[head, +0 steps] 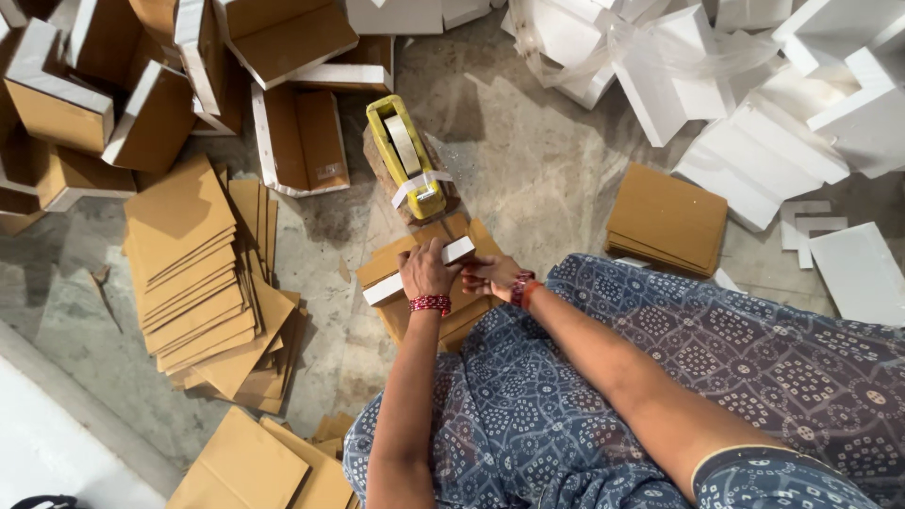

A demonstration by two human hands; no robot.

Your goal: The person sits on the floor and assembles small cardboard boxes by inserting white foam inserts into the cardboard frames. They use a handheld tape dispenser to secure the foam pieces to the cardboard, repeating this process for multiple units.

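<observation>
At the centre of the frame, the left hand (426, 270) presses down on a small brown cardboard box with a white edge (415, 266), and the right hand (492, 276) touches its right side. Just above stands a yellow tape dispenser (403, 151). Flat cardboard sheets (193, 269) lie stacked on the floor (528, 160) at left, with white foam pieces (754, 104) at upper right.

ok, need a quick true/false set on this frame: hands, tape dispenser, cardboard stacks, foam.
1. Both hands rest on a cardboard box with a white strip. True: left hand and right hand are on the box.
2. The tape dispenser is red. False: it is yellow.
3. Flat cardboard sheets lie fanned out left of the hands. True.
4. White foam pieces sit at lower left. False: they are at upper right.
</observation>
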